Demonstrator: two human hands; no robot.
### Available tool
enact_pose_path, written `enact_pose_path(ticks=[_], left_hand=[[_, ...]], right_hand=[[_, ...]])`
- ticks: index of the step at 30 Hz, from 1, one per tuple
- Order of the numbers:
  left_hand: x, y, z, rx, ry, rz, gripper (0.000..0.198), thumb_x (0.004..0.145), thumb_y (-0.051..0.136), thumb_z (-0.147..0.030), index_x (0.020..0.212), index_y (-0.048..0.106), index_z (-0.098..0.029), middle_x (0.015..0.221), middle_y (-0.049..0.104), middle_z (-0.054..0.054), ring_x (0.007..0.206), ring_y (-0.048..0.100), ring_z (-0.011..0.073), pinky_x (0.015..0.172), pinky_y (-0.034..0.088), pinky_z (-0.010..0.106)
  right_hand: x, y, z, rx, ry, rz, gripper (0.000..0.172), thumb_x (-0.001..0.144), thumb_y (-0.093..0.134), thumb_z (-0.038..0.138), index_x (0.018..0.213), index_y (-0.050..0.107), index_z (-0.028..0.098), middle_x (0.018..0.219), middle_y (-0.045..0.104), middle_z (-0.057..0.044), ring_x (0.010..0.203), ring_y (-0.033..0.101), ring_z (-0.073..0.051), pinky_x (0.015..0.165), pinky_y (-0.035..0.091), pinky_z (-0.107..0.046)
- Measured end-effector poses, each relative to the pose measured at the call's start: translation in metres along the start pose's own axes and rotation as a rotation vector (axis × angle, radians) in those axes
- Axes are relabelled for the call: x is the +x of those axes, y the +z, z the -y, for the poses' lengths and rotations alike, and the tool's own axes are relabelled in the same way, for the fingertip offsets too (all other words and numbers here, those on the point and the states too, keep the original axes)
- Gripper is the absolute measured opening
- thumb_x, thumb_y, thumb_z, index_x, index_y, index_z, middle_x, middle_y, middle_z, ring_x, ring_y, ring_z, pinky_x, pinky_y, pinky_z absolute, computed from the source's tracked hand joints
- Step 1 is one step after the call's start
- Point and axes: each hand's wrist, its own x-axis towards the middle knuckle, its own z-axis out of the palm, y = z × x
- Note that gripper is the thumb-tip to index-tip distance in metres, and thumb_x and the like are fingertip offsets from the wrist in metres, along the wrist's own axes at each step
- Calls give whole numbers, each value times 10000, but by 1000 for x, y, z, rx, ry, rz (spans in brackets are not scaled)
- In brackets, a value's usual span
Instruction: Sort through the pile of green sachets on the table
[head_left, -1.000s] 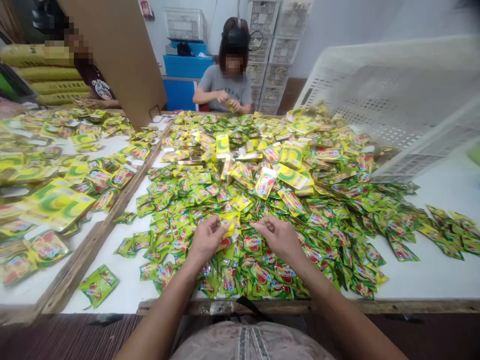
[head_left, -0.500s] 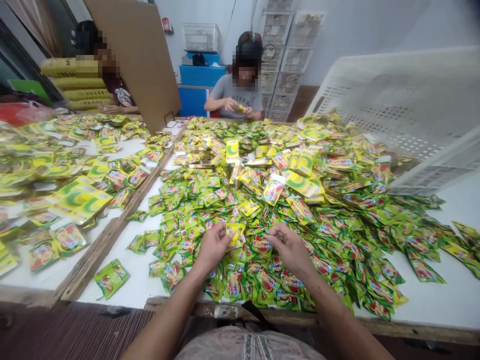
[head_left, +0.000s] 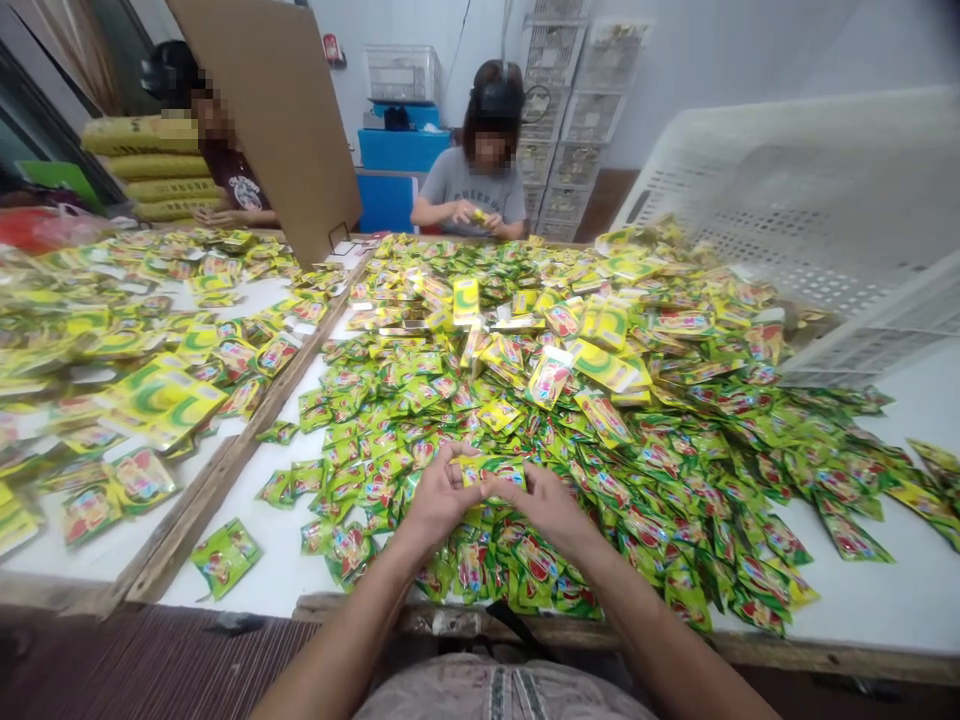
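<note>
My left hand and my right hand meet over the near edge of a big heap of green and yellow sachets. Together they pinch a small green and yellow sachet between their fingertips, just above the pile. Both hands have their fingers curled closed on it. More sachets with red fruit prints lie right under my wrists.
A white plastic crate lies tilted at the right on the white table. A second table at the left is strewn with sachets. A person in grey works opposite, another sits far left behind a cardboard sheet. One loose packet lies near left.
My hands have come together: the right hand moved left and took hold of the sachet that the left hand was holding alone. The view shifted slightly.
</note>
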Motion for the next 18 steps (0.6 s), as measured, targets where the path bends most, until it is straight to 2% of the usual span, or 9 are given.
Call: enact_pose_path(ticks=[2,5,8,11,13,15,18], left_hand=[[1,-1,-4,18,3,59,528,598,730,-317,1026,449,-191,499,416,-119,406,360,45,415,250,155],[0,-10,-15,178,52,78,614,623,715,-334,1147,422,-207,699,603,-19,579,553,123,540,396,217],[-1,-27,-22,645,151,-65,642,630,714,-385,1198,476,-206,953,645,99,885,592,251,763,424,343],[-1,-40,-17,1037,163,-86,605,628,715,-381,1167,540,-168,1054,627,157,1021,535,323,846,376,393],[-1,-44,-10,1119,150,-61,499,638,706,-367,1078,596,-160,991,643,146,976,551,310,803,389,365],[-1,-43,-6,1090,139,-70,354,658,680,-409,918,647,-171,852,655,95,840,580,268,712,398,321],[-3,-39,-7,841,97,-69,332,688,620,-500,765,661,-179,657,616,15,635,555,193,596,372,266]], right_hand=[[-3,1,1,-25,-1,5,290,756,597,448,768,664,166,684,654,-4,646,578,-179,583,444,-259],[-1,-4,0,-39,13,-195,303,724,622,455,819,679,172,742,683,-23,697,598,-205,641,459,-291],[3,-16,-7,-98,61,-350,347,684,637,482,829,679,170,716,675,-27,681,589,-209,645,455,-305],[7,-23,-17,-136,104,-352,329,678,619,487,718,652,161,627,635,-17,612,553,-194,589,434,-298],[8,-20,-22,-130,123,-370,321,686,607,482,674,621,162,612,620,-15,600,541,-188,571,423,-292],[10,-14,-23,-93,91,-391,312,700,605,473,719,620,162,665,638,-21,637,555,-191,598,432,-293],[14,-5,-17,-32,1,-333,302,727,601,445,840,638,167,766,670,-30,715,588,-199,675,451,-304]])
